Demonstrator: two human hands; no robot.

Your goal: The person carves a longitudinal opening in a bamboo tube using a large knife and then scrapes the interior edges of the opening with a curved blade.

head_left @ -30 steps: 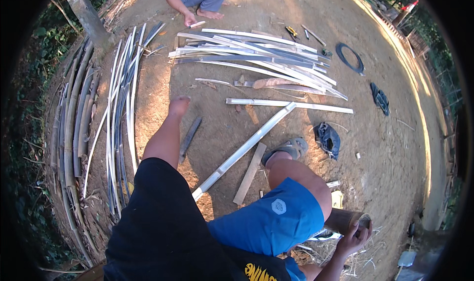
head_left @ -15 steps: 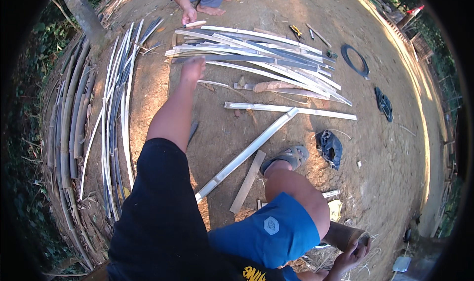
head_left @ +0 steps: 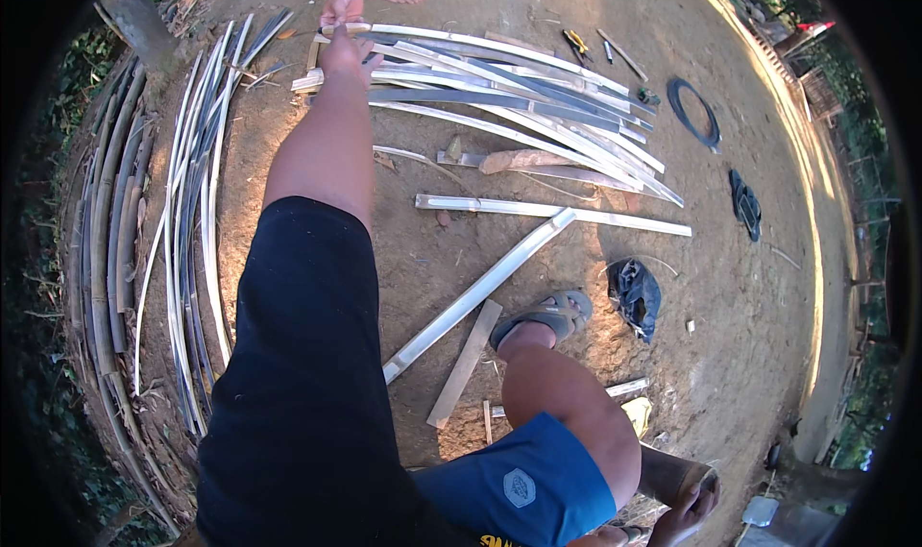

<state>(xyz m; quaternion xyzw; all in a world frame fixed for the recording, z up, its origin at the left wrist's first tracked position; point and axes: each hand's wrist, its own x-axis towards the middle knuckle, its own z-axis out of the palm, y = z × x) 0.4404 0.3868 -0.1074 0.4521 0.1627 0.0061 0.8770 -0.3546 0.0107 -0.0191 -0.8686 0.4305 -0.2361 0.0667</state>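
Observation:
My left hand, at the end of a black-sleeved arm, is stretched far forward with its fingers apart. One fingertip meets the wooden handle of a tool whose other end is hidden. Another person's hand is right at that handle too. Beneath and beside my left hand lies a pile of split bamboo strips. Low on the right, my right hand is closed around the end of a thick brown bamboo tube, partly hidden by my leg.
Bundled strips and dark bamboo poles lie at left. Nearer me are a long split bamboo piece and a flat board. Rightward are a black bag, a sandal, a coil and pliers.
My left hand has moved forward from the near side of the strip pile, and its fingers have opened at the wooden handle. The other person's hand stays beside it; my right hand keeps the bamboo tube.

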